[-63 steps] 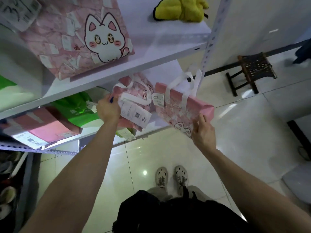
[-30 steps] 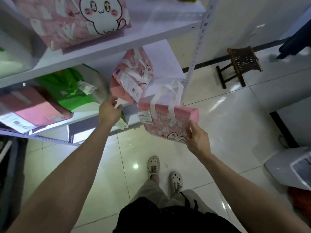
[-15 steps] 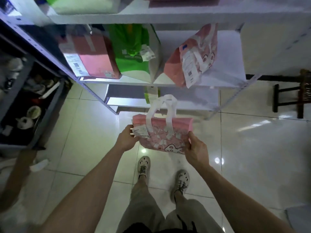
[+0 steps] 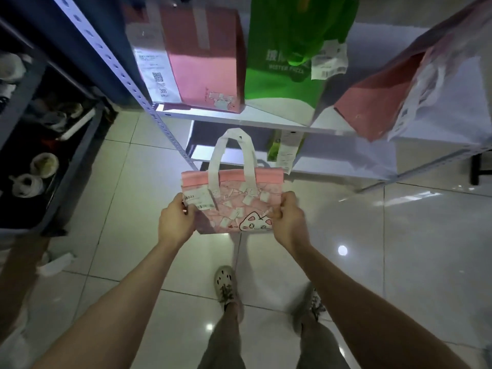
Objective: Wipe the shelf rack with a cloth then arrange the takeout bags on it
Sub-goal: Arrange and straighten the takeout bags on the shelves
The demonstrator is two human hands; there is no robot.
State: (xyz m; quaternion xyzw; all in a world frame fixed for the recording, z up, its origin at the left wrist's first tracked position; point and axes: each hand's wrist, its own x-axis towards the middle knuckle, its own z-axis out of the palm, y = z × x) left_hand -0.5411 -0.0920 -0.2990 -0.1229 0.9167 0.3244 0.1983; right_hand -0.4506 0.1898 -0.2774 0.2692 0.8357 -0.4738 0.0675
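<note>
Small pink takeout bag with a cat face printed low on its front, held upright in mid-air above the tiled floor, in front of the shelf rack and below its shelf edge. Gripped at both lower sides: left hand on the bag's left edge, right hand on the right edge. Left fingers closed over the edge and over the white printed label there, thumb on the front, remaining fingers hidden behind the fabric. Right fingers curled round the opposite edge, clamped on the fabric just beside the cat's ear. Bag body spanning the gap between the two hands, bottom corners level with the knuckles. White loop handle standing up from the pink top band, well clear of either hand, overlapping the dark gap under the shelf.

On the shelf above: pink paper bag with a white receipt at left, green bag with a hanging slip just beside it, and a tilted pink bag at right, leaning over the shelf front. Lower shelf visible behind the handle, carrying a small green item with a paper slip. Dark neighbouring rack at far left with blurred clutter.
</note>
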